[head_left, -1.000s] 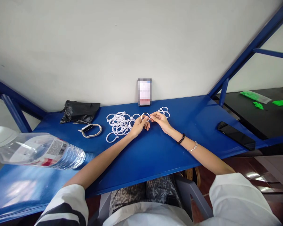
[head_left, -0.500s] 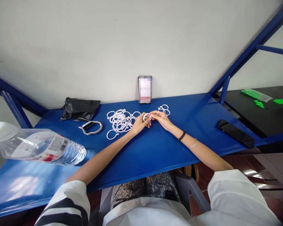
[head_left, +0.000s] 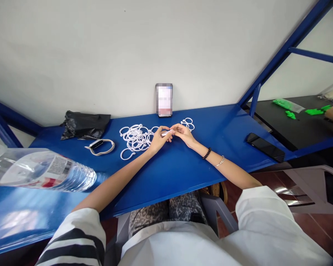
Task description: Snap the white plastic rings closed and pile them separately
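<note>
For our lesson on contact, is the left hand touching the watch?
Apart: the head view plainly shows white rings and blue table between the left hand and the watch.

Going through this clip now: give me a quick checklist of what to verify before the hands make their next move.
1. White ring held by left hand and right hand: ok, fingertips of both on it.
2. Held ring's ends joined: cannot tell, fingers hide much of it.
3. Large ring pile beside left hand: ok.
4. Pile's rings lying separately: not ok, they overlap.
5. Upright phone clear of both hands: ok.
6. Watch clear of left hand: ok.
</note>
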### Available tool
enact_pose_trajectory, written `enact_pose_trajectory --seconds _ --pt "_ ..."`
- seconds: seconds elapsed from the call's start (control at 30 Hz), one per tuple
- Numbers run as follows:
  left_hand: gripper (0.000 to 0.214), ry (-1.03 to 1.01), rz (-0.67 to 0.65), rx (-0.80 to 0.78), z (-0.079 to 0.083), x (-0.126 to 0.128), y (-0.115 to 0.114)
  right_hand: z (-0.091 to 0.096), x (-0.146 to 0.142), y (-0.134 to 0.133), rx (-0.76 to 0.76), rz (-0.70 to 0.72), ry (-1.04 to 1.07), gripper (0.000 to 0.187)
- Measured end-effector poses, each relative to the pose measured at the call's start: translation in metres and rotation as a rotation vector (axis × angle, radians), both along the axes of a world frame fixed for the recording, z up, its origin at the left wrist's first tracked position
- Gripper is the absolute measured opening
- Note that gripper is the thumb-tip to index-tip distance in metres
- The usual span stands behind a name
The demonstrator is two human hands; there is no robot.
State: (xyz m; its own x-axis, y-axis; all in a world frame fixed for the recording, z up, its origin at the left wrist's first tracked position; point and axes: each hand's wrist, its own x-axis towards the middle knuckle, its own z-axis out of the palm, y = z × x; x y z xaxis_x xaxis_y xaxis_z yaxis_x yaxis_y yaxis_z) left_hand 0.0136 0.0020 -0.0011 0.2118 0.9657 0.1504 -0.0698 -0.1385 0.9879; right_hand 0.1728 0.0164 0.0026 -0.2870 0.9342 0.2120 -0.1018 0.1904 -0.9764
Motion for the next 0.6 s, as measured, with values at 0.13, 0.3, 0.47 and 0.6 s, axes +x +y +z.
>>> enact_pose_trajectory --seconds 0.13,0.3,0.47,0.6 --pt "0.046 0.029 -0.005 0.011 -0.0018 -0.0008 0.0004 -0.0008 0.0008 0.0006 -0.019 -0.010 -0.014 0.025" --pt "0.048 0.039 -0.049 0.067 -0.0035 -0.0023 -0.0001 -0.0007 0.0017 0.0014 -0.100 0.035 -0.009 0.023" --pt "0.051 0.041 -0.094 0.076 -0.0045 -0.0022 -0.0014 0.0015 0.0017 0.0012 -0.138 0.038 0.016 0.023" --pt "0.050 0.038 -0.100 0.052 -0.0057 -0.0021 -0.0012 0.0029 0.0014 0.0004 -0.154 0.047 0.025 0.023"
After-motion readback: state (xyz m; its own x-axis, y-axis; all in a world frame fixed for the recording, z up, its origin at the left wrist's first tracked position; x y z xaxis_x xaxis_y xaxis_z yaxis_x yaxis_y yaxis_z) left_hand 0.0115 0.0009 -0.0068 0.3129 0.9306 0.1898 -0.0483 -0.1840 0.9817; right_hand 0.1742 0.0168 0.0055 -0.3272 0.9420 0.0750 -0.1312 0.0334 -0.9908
